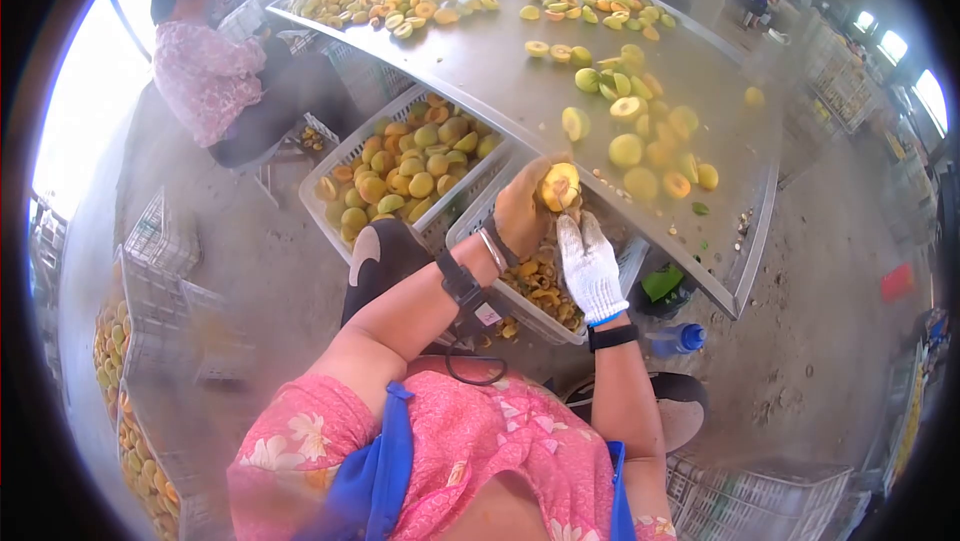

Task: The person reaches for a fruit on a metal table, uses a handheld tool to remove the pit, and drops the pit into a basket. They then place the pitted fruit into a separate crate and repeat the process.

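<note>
A cut peach point(560, 187), its yellow flesh and brown hollow facing up, is held in my bare left hand point(522, 213), with the fingers wrapped around its side. My right hand point(592, 263), in a white knit glove, has its fingertips drawn together at the lower edge of that fruit. Whether a small tool sits between those fingertips cannot be made out. Both hands are over a white crate point(545, 319) of brownish-yellow peelings and scraps. Just beyond them is the edge of a metal table point(480, 91) bearing many halved and whole peaches point(627, 149).
A second crate point(330, 203) full of peaches stands at left, against the table. A seated person point(210, 71) is at upper left. A blue-capped bottle point(680, 339) and green bag point(662, 283) are at right. More crates point(160, 231) line the left floor.
</note>
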The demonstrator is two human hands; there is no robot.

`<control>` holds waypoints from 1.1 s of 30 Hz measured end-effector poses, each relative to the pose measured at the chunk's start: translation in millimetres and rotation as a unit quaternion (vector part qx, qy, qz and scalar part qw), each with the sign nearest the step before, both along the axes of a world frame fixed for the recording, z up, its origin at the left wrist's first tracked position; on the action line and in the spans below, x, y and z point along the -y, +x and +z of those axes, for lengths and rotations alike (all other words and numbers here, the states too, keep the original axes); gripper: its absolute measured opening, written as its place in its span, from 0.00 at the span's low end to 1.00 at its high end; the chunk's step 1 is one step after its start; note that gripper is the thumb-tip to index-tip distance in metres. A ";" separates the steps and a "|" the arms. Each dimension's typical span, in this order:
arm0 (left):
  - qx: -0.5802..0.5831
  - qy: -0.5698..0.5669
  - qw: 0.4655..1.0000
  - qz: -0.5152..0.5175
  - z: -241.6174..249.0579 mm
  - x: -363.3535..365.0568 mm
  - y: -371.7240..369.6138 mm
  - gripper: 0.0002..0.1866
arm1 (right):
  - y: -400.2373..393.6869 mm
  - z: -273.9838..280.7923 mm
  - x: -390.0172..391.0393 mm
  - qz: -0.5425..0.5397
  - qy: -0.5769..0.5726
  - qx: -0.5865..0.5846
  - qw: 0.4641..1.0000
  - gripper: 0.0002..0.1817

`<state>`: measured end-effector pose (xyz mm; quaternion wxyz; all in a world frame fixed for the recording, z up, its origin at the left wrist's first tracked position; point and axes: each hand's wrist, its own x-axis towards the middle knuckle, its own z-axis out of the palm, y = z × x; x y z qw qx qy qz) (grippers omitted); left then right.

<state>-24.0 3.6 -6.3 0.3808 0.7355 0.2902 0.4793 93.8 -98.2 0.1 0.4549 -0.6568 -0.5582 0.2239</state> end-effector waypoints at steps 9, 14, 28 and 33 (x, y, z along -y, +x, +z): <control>-0.027 0.084 0.996 0.006 2.6 10.3 -7.7 0.24 | 0.7 -10.1 -2.3 0.030 -0.016 0.110 0.993 0.15; 0.169 -0.243 0.949 -0.113 -28.8 -8.6 2.2 0.19 | -10.1 -1.7 0.5 0.009 -0.051 0.134 0.990 0.15; -0.330 -0.335 0.869 -0.156 36.2 -41.5 -15.1 0.32 | -31.4 -11.7 10.2 0.027 -0.111 0.075 0.991 0.19; 0.089 -0.263 0.947 -0.160 0.8 -26.1 -12.1 0.32 | -18.4 -3.1 3.0 0.012 0.009 -0.045 0.999 0.19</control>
